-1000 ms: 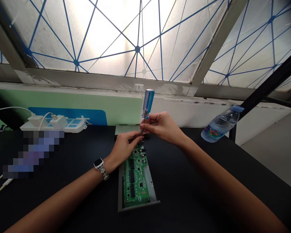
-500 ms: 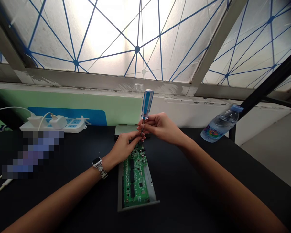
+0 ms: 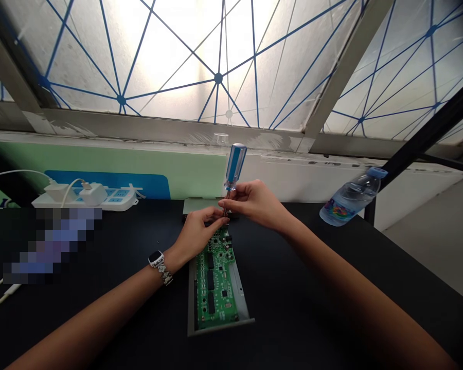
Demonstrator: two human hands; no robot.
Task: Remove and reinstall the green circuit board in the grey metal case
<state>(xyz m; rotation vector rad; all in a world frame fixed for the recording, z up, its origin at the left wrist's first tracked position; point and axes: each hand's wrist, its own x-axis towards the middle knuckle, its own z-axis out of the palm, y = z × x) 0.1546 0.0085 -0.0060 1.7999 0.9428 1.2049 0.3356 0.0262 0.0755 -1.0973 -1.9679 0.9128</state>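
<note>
In the head view, two bare hands meet over one green circuit board (image 3: pixel 218 280), which carries three long black chips in a row and lies in one metal tray (image 3: pixel 239 295) on one black table (image 3: pixel 301 303). The right hand (image 3: pixel 256 204) has its thumb and fingers clamped on the shaft of one screwdriver (image 3: pixel 236 163), its blue-and-clear handle up and slightly tilted. The left hand (image 3: pixel 196 230), with one watch (image 3: pixel 155 258) at its wrist, has fingertips together around the shaft's lower end, above the board's far end; the tip is hidden. One bottle (image 3: pixel 349 200) leans at right.
</note>
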